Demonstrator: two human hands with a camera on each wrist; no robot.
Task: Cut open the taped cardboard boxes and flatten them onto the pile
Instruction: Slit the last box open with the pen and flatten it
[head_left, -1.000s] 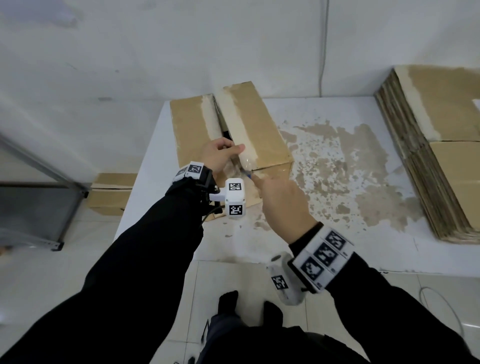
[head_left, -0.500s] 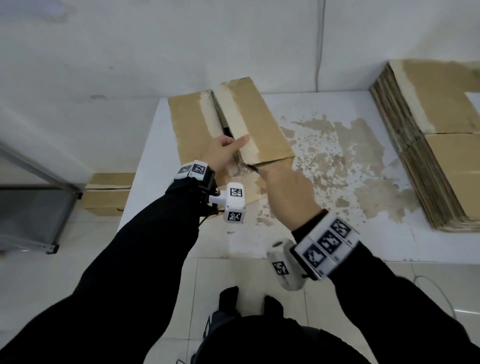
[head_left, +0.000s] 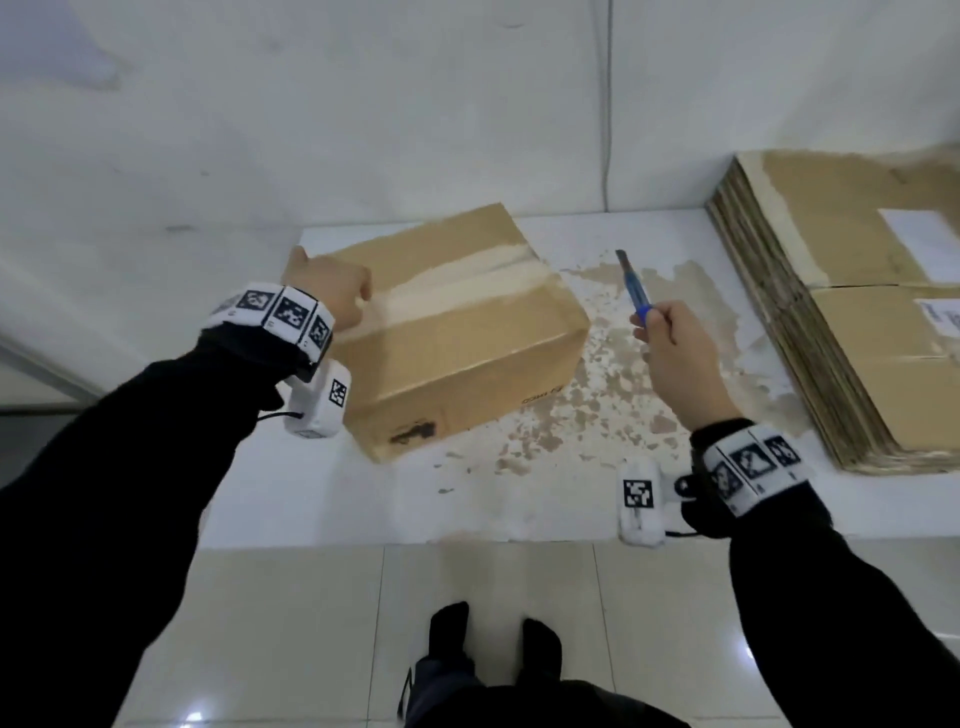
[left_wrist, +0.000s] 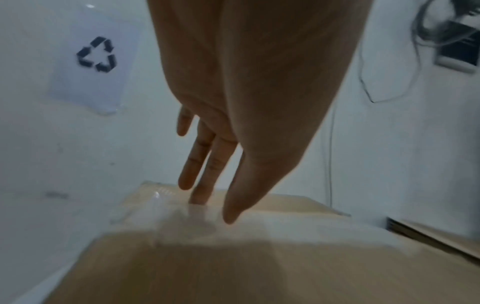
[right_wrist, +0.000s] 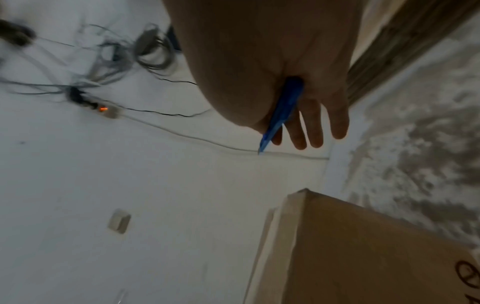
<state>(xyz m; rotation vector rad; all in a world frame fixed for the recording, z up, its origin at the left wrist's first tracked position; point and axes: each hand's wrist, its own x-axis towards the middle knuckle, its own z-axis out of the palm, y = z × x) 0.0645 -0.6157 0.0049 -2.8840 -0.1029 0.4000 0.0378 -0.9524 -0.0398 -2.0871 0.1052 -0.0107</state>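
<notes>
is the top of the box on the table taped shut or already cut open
Shut. A pale tape strip runs unbroken along the closed top seam of the box; the flaps lie flat. The knife is held clear, right of it.

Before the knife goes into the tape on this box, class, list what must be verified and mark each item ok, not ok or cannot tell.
1. Box sits flat on the table: ok.
2. Left hand steadies the box: ok, straight fingers press its top.
3. Left hand clear of the cut line: not ok, the fingers lie on the tape seam.
4. Right hand grips the knife: ok.
5. Blade out: ok, a grey tip shows.
6. Blade at the seam: not ok, the knife is in the air, to the right of the box.
</notes>
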